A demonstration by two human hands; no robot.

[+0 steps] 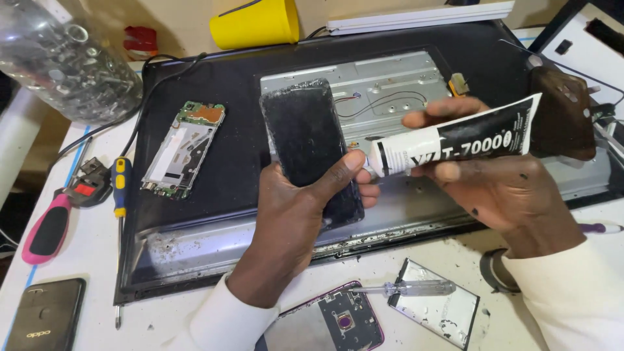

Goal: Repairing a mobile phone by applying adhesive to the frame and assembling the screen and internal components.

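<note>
A person's left hand (292,214), fingers clamped on a black phone screen panel (311,146), meets the right hand (494,188) gripping an adhesive tube (455,140), nozzle at the panel's edge above the table (78,260); no glue bead visible yet.

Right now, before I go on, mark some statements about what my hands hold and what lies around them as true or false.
1. The left hand holds a black phone screen panel. True.
2. The right hand holds a screwdriver. False: it holds a black-and-white glue tube.
3. The clear-handled screwdriver lies on the table near the bottom edge. True.
4. The yellow cup stands beside the pink-handled tool. False: the cup is at the top, the tool far left.
5. The phone circuit board lies on the dark panel. True.
</note>
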